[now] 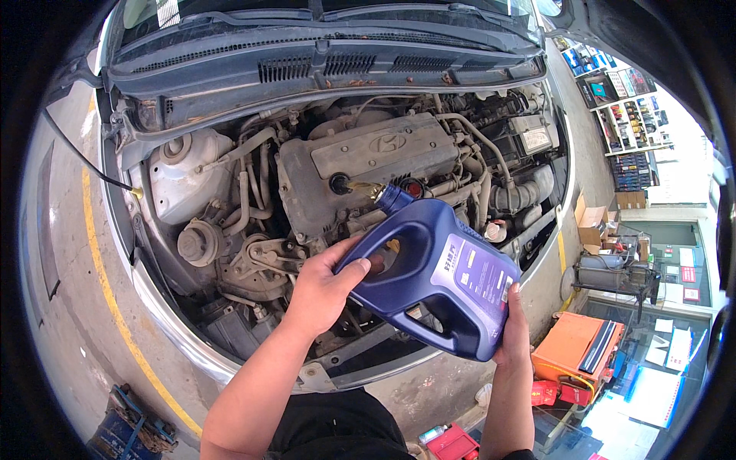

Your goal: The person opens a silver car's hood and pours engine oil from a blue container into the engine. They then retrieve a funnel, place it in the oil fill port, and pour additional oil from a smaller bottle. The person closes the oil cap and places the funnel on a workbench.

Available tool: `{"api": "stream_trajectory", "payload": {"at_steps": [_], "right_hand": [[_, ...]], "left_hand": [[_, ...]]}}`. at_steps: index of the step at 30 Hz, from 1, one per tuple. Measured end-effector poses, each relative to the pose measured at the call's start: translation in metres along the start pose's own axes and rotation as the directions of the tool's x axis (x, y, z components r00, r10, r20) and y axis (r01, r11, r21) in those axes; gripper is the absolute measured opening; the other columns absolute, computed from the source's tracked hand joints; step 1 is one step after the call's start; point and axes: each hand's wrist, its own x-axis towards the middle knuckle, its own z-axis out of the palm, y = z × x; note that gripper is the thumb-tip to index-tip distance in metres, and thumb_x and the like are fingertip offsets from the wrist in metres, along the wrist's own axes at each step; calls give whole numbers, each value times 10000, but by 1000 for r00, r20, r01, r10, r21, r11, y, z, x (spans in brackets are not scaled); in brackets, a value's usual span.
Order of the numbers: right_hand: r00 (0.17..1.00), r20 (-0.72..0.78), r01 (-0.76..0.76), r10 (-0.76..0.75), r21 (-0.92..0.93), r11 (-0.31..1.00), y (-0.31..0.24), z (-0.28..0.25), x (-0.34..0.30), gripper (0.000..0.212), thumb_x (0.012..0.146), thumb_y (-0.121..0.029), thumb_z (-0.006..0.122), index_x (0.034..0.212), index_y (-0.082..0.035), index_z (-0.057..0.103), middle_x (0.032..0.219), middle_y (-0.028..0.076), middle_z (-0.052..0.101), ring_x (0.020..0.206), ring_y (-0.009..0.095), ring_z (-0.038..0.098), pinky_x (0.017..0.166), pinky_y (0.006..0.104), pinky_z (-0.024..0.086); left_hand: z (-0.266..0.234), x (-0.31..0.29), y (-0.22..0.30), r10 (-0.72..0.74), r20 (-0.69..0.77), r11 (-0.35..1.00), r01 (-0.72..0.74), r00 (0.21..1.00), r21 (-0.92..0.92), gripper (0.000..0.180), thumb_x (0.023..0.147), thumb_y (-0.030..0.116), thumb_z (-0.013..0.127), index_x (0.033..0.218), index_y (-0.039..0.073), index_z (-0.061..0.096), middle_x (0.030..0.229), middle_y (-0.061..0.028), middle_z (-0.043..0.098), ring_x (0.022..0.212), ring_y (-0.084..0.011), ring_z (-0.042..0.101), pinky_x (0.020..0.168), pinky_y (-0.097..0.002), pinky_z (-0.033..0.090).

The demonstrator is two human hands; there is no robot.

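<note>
A dark blue-purple motor oil jug [429, 268] is tilted over the car's engine. Golden oil [366, 188] streams from its spout toward the round filler opening [339, 182] in the dusty engine cover [383, 149]. My left hand [326, 280] is closed around the jug's upper handle, thumb on top. Against the jug's base, my right hand [514, 330] supports it from the right, its fingers partly hidden behind the jug. Just beside the spout, a red round cap [414, 188] sits on the engine.
The engine bay has a battery [533, 138] at the right and a round reservoir cap [198, 244] at the left. The raised hood's prop rod [92, 161] crosses the left side. An orange machine [576, 349] and a stocked shelf [629, 123] stand to the right.
</note>
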Motion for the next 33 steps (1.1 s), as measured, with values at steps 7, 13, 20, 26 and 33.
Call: {"api": "stream_trajectory", "payload": {"at_steps": [7, 13, 20, 26, 33], "right_hand": [[1000, 3, 5, -5, -8, 1000, -2, 0, 0, 728, 1162, -629, 537, 1516, 2, 629, 1382, 188, 774, 1213, 292, 789, 1093, 442, 611], [1000, -7, 4, -4, 6, 1000, -2, -1, 0, 707, 1164, -616, 544, 1514, -8, 632, 1370, 181, 777, 1199, 283, 791, 1083, 429, 614], [1000, -8, 12, -12, 6, 1000, -4, -3, 0, 702, 1174, -605, 530, 1524, -3, 619, 1383, 183, 770, 1211, 280, 785, 1093, 424, 608], [1000, -13, 24, -24, -7, 1000, -6, -1, -1, 701, 1176, -600, 528, 1530, 0, 614, 1382, 188, 767, 1212, 283, 785, 1090, 427, 610], [998, -52, 18, -20, -24, 1000, -9, 1, -4, 693, 1177, -597, 527, 1522, -3, 620, 1372, 188, 771, 1200, 281, 788, 1078, 426, 615]], "left_hand": [[1, 0, 0, 2, -5, 1000, -2, 1000, -21, 478, 1110, 132, 650, 1544, -67, 621, 1272, -170, 808, 1177, -236, 778, 1089, -378, 596], [1, 1, -1, -8, -5, 999, 8, 1000, -32, 476, 1114, 121, 646, 1551, -65, 616, 1277, -171, 807, 1185, -238, 779, 1095, -381, 595], [1, 1, -1, -10, 1, 999, 10, 1000, -43, 477, 1112, 109, 646, 1555, -65, 614, 1287, -174, 809, 1197, -235, 778, 1102, -377, 591], [1, 1, -2, -9, 2, 999, 9, 1000, -48, 491, 1106, 119, 664, 1565, -49, 614, 1284, -152, 820, 1190, -199, 770, 1097, -344, 577], [1, 0, -2, -13, 3, 998, 13, 1000, -63, 495, 1106, 126, 677, 1566, -46, 614, 1274, -139, 824, 1180, -179, 764, 1097, -333, 568]]}}
